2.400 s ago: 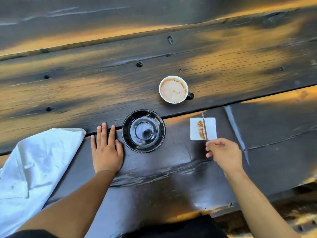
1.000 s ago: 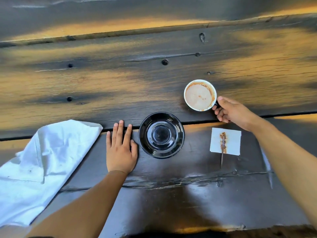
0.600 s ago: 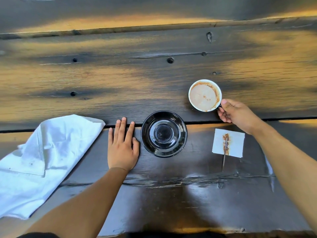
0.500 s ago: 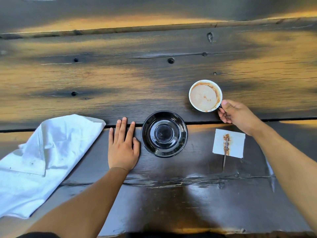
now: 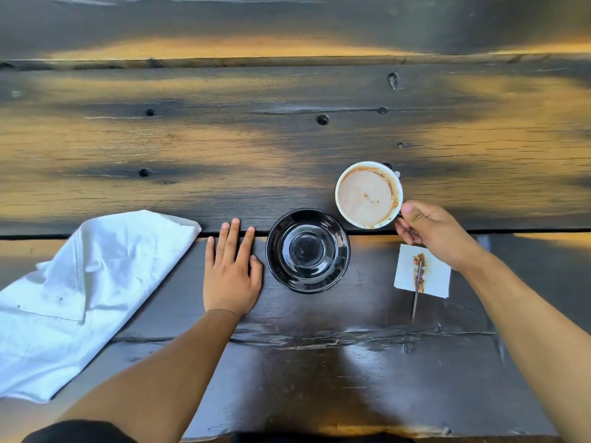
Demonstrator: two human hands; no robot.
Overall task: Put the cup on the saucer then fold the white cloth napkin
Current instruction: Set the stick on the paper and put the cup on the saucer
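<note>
A white cup (image 5: 367, 195) with milky coffee inside is held by its handle in my right hand (image 5: 428, 233), thumb on top. It appears lifted a little, just right of and beyond the black saucer (image 5: 308, 251), which sits bare at the table's middle. My left hand (image 5: 231, 273) lies flat on the table, its fingers straight, right beside the saucer's left rim. The white cloth napkin (image 5: 73, 292) lies crumpled and loosely folded at the left.
A small white paper square (image 5: 435, 276) with a stained stir stick (image 5: 417, 289) on it lies right of the saucer, below my right wrist. The dark wooden table (image 5: 224, 148) stretches far ahead, with a plank gap running across near the saucer.
My right hand let go of the stir stick, reached to the cup and gripped its handle. The cup now looks larger and closer to the saucer. My left hand has stayed flat.
</note>
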